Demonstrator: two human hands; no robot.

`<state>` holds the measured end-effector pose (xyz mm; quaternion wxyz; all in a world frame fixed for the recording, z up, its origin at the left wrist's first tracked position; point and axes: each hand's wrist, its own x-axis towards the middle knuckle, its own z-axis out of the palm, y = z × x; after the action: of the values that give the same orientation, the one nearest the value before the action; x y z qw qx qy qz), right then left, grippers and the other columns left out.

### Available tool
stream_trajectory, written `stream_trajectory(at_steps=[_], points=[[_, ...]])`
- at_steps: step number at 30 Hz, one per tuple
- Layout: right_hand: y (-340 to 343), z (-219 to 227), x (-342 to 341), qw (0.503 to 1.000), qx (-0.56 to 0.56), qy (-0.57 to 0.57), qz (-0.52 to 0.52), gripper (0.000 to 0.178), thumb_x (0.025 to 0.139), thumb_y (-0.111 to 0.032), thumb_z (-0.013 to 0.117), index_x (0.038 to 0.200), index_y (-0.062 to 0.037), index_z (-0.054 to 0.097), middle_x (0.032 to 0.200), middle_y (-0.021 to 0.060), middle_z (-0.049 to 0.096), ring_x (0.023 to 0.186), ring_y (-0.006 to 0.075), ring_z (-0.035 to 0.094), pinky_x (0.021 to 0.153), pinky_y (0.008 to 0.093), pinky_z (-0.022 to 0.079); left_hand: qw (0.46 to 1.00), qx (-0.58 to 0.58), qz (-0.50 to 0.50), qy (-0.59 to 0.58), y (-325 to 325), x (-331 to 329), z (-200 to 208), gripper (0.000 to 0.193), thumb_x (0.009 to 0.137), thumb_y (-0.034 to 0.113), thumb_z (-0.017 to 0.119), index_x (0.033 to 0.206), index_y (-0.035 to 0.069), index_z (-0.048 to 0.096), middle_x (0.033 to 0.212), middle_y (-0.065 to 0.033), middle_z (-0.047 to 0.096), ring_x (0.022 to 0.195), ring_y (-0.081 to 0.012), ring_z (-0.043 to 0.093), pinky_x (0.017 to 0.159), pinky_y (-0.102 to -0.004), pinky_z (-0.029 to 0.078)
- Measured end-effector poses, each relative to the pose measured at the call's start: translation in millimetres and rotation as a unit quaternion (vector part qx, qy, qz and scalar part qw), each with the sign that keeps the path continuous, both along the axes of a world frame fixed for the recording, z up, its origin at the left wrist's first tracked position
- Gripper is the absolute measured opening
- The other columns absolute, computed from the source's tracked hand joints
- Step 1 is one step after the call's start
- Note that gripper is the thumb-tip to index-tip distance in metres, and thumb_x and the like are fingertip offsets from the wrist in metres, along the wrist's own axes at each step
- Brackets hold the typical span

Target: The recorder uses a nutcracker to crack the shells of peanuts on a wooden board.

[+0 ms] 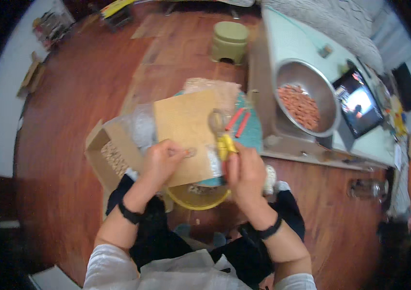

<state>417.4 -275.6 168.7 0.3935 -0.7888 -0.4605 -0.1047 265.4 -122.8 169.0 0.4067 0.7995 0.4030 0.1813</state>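
My left hand (pixel 161 162) is closed in a pinch over a tan board (pixel 186 125). At its fingertips is a small orange-and-grey piece (pixel 189 152), too blurred to name. At the board's right side, my right hand (pixel 246 171) curls around the lower end of a yellow tool (pixel 225 145) whose kind is unclear. A dark grey loop (pixel 216 121) shows just beyond the yellow part. Two red handles (pixel 237 122) lie past it on a teal surface (pixel 253 133) under the board. A small whitish packet (pixel 213 162) lies between my hands.
A cardboard box (pixel 97 142) with small pale pieces stands left, beside clear plastic wrapping (pixel 142 125). Below the board sits a yellow basin (pixel 198 200). On the right-hand table are a metal bowl (pixel 328 104) of reddish pieces and a lit screen (pixel 360 101). An olive stool (pixel 229 41) stands farther off.
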Motion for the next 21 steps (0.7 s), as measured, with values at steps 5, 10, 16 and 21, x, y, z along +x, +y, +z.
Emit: stream_trajectory(at_steps=[5, 10, 16, 21], points=[[22, -15, 5, 0.998, -0.003, -0.063, 0.020, 0.027, 0.080, -0.009, 0.060, 0.106, -0.0034, 0.058, 0.076, 0.0097, 0.051, 0.072, 0.0279, 0.053, 0.061, 0.0409, 0.041, 0.998, -0.042, 0.037, 0.005, 2, -5, -9, 0.014, 0.080, 0.010, 0.073, 0.077, -0.002, 0.064, 0.069, -0.0101, 0.067, 0.064, -0.0125, 0.063, 0.059, -0.0272, 0.050], [31, -24, 0, 1.000, 0.014, 0.005, 0.013, 0.024, 0.079, -0.008, 0.065, 0.102, -0.0048, 0.060, 0.082, 0.0108, 0.056, 0.077, 0.0290, 0.055, 0.067, 0.0412, 0.042, 0.997, -0.073, 0.014, -0.005, -3, 2, 4, 0.014, 0.083, 0.007, 0.070, 0.080, -0.004, 0.062, 0.070, -0.0062, 0.065, 0.063, -0.0096, 0.060, 0.058, -0.0247, 0.048], [35, -20, 5, 0.999, -0.028, -0.027, 0.022, 0.026, 0.080, -0.010, 0.057, 0.105, -0.0025, 0.057, 0.083, 0.0096, 0.052, 0.082, 0.0277, 0.054, 0.068, 0.0395, 0.041, 0.997, -0.072, 0.016, 0.005, -2, 1, 8, 0.013, 0.084, 0.008, 0.068, 0.080, -0.003, 0.062, 0.071, -0.0051, 0.065, 0.063, -0.0088, 0.058, 0.058, -0.0239, 0.047], [41, -17, -15, 0.990, 0.039, -0.083, 0.109, 0.031, 0.076, -0.013, 0.063, 0.106, -0.0057, 0.059, 0.095, 0.0098, 0.055, 0.087, 0.0272, 0.054, 0.072, 0.0395, 0.042, 0.997, -0.070, 0.011, -0.004, 2, -3, 1, 0.011, 0.085, 0.006, 0.067, 0.081, -0.002, 0.062, 0.073, -0.0050, 0.064, 0.064, -0.0088, 0.058, 0.058, -0.0235, 0.047]])
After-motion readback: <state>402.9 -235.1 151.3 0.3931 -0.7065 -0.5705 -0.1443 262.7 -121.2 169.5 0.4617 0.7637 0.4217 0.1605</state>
